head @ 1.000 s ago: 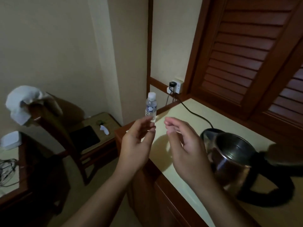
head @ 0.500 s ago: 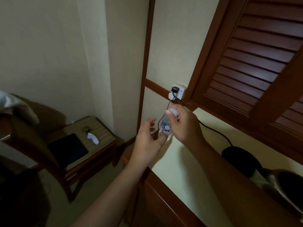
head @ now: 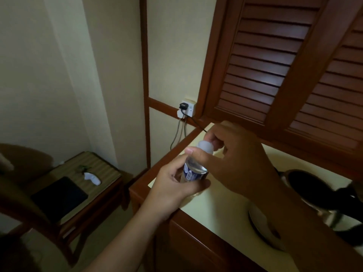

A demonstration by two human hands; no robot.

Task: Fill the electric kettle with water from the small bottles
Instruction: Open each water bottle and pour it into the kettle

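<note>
A small clear water bottle (head: 191, 170) with a blue label and a white cap is held above the near left corner of the pale countertop (head: 222, 205). My left hand (head: 172, 185) grips its body from below. My right hand (head: 233, 154) pinches the white cap from above with thumb and fingers. The steel electric kettle (head: 312, 187) stands to the right with its lid open, partly hidden behind my right forearm.
A black cord runs from a wall socket (head: 187, 108) along the counter's back edge. Brown louvred shutters (head: 275, 65) rise behind the counter. At lower left stands a low wooden side table (head: 98, 167) with a dark tablet (head: 60, 195) and a small white object.
Both hands went from empty to holding the bottle: the right took its top, then the left closed round its body, and the bottle came nearer and lower over the counter corner.
</note>
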